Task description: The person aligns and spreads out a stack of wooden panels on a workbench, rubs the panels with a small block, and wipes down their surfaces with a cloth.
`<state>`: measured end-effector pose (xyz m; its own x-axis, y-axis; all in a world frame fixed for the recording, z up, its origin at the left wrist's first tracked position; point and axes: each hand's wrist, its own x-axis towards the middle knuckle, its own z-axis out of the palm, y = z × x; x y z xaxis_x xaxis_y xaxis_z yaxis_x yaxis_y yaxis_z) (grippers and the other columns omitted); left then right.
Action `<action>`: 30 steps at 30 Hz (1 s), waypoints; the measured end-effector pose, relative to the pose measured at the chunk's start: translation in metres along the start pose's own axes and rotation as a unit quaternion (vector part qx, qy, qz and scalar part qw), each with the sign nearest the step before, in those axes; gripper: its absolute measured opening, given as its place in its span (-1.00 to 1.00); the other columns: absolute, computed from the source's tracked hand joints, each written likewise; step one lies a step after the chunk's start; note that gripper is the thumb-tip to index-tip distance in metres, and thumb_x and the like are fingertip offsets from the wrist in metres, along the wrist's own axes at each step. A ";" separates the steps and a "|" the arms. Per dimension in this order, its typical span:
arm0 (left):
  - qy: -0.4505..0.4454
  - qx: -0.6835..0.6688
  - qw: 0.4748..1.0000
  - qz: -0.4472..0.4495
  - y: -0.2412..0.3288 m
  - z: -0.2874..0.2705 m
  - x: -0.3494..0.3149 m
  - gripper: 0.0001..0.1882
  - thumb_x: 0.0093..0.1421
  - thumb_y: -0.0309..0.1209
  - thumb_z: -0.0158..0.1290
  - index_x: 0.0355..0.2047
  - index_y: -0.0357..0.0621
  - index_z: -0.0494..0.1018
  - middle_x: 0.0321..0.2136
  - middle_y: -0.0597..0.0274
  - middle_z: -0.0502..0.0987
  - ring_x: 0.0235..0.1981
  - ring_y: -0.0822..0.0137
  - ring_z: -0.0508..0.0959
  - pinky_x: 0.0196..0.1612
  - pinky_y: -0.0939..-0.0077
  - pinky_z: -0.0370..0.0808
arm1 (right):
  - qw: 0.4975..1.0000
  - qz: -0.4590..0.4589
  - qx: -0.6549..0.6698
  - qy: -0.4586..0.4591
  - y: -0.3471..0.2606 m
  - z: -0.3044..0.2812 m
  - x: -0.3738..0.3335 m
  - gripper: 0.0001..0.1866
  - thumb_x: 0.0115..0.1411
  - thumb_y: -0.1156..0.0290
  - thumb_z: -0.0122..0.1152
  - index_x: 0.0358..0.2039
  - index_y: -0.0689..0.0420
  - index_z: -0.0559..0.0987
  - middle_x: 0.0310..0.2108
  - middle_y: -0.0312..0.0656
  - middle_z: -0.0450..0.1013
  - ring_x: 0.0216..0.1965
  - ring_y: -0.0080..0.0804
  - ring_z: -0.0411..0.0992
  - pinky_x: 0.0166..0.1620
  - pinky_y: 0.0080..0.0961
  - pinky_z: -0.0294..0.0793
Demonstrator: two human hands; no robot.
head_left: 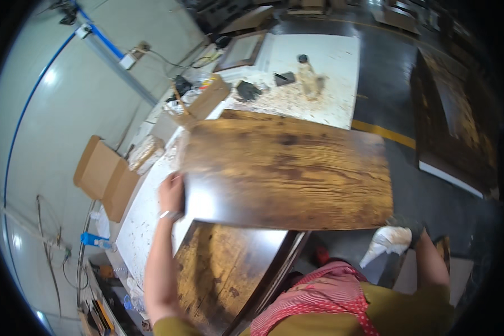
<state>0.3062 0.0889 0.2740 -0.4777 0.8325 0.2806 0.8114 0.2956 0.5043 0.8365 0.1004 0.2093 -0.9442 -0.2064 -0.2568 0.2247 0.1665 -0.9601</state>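
Note:
A brown wooden panel (297,173) with dark, streaky grain is held up level in front of me, over the white table. My left hand (172,193) is closed on its left edge, fingers against the rim. At the near right corner is my right hand (413,231), in a dark glove. It holds a crumpled white cloth (387,242) that hangs below the corner, and the panel's corner rests against it; the fingertips are partly hidden. Under the panel, a similar wooden board (224,269) with a glossy surface lies in a stack near my body.
The white table (336,50) carries a clear bottle with a dark cap (307,75), a dark glove (247,91), a sanding block (284,78) and scattered shavings. Open cardboard boxes (103,173) line the left side. Another dark wooden panel stack (453,123) stands at right.

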 end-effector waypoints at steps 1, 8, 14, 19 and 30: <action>-0.007 0.031 0.999 0.013 0.009 0.028 0.019 -0.63 0.13 -0.19 -0.07 -0.24 -0.23 0.51 -0.43 -0.15 0.53 -0.35 -0.02 0.54 -0.25 0.22 0.41 | 0.998 0.024 0.015 0.048 0.010 0.012 -0.011 -0.66 0.09 0.46 0.06 -0.09 0.24 0.46 -0.24 -0.12 0.48 -0.30 -0.36 0.42 -0.14 -0.54 0.39; -0.074 0.082 0.992 0.053 0.007 0.162 0.079 -0.59 0.14 -0.08 -0.07 -0.23 -0.17 0.47 -0.39 -0.18 0.51 -0.29 -0.11 0.50 -0.16 0.16 0.41 | 0.624 0.044 0.395 0.673 0.111 0.088 -0.061 -0.82 0.10 0.42 0.14 -0.31 0.22 0.53 -0.38 -0.23 0.48 -0.34 -0.43 0.44 -0.25 -0.48 0.45; -0.220 0.193 0.954 -0.060 -0.019 0.198 0.071 -0.31 0.09 0.07 -0.02 0.16 0.05 0.15 0.15 -0.10 0.13 0.11 -0.06 0.24 0.06 0.13 0.29 | 0.735 0.147 0.267 0.606 0.138 0.066 -0.025 -0.81 0.12 0.35 0.10 -0.29 0.17 0.50 -0.34 -0.19 0.46 -0.34 -0.38 0.42 -0.23 -0.45 0.41; -0.202 0.146 0.968 0.040 -0.009 0.207 0.037 -0.30 0.05 0.05 0.03 0.14 -0.01 0.18 0.20 -0.11 0.05 0.18 -0.12 0.11 0.17 0.13 0.15 | 0.844 0.101 -0.176 0.497 0.142 0.015 0.032 -0.64 0.15 0.22 0.05 -0.12 0.18 0.43 -0.24 -0.11 0.44 -0.21 -0.32 0.40 -0.10 -0.38 0.37; -0.086 -0.009 0.995 0.038 -0.043 -0.029 -0.092 -0.44 0.14 -0.14 0.03 0.13 0.01 0.22 0.16 0.09 0.21 0.19 0.15 0.20 0.19 0.27 0.18 | 0.885 -0.041 -0.411 0.216 0.007 -0.064 0.063 -0.72 0.00 0.42 0.10 -0.21 0.08 0.53 -0.19 -0.11 0.44 -0.19 -0.19 0.43 -0.15 -0.33 0.42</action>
<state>0.3055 -0.0141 0.2502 -0.3485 0.9208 0.1752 0.8365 0.2211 0.5014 0.7632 0.1508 0.1932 -0.9930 0.1081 0.0479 0.0672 0.8495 -0.5232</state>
